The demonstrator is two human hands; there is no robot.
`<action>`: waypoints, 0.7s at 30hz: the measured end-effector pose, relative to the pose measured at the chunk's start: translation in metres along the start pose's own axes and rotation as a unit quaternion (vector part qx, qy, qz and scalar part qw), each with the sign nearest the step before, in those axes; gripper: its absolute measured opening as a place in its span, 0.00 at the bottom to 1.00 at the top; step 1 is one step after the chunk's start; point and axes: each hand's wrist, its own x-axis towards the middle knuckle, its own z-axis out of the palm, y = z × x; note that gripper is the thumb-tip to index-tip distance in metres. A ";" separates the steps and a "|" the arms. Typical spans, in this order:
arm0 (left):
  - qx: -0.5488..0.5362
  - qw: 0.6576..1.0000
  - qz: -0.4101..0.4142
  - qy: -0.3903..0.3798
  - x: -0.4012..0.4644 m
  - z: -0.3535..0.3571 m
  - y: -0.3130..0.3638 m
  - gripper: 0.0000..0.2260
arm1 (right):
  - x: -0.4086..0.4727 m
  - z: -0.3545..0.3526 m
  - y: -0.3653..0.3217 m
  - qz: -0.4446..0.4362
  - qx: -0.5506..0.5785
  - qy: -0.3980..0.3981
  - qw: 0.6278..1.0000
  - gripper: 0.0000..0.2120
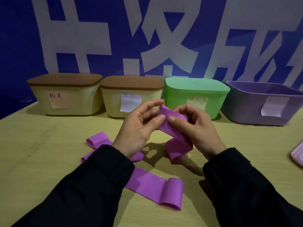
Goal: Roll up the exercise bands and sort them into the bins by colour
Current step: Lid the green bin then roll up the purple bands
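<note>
Rolling a purple exercise band above the desk. The left hand (139, 126) and the right hand (195, 126) both pinch the purple band (173, 128), held in the air over the desk (41, 153); each thumb presses the upper face of the started roll while the fingers curl behind it. The free tail of the band hangs down from the hands, and its folded end seems to reach the desk (contact itself is not clear).

Handling, as judged from the view: the band drapes and folds under its own weight, so it appears thin, soft, light and stretchy, with a smooth surface that may slip between the fingers. A loose roll would probably spring open, so the hold belongs on the roll itself, thumbs on top and fingers behind, with pressure kept on until it is in a bin.

Two more purple bands lie on the desk: one (98, 140) partly under the left sleeve, another (157, 189) near the person, its end curled over.

Along the wall stand four bins: two cream bins with brown lids (65, 99) (131, 102), a green bin (196, 95) with its lid on, and an open purple bin (262, 105), the likely place for this band (labels are mostly unreadable).
</note>
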 end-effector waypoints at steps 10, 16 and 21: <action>-0.024 0.999 -0.030 -0.016 -0.002 -0.003 0.000 0.15 | -0.002 0.004 -0.006 -0.041 -0.057 0.025 0.997 0.04; 0.000 1.000 -0.006 -0.004 -0.003 -0.001 -0.001 0.15 | -0.003 0.001 -0.007 -0.024 -0.005 0.009 1.000 0.06; 0.021 1.000 0.016 0.016 -0.003 0.000 -0.002 0.12 | -0.002 0.007 -0.005 -0.049 -0.018 0.062 0.997 0.05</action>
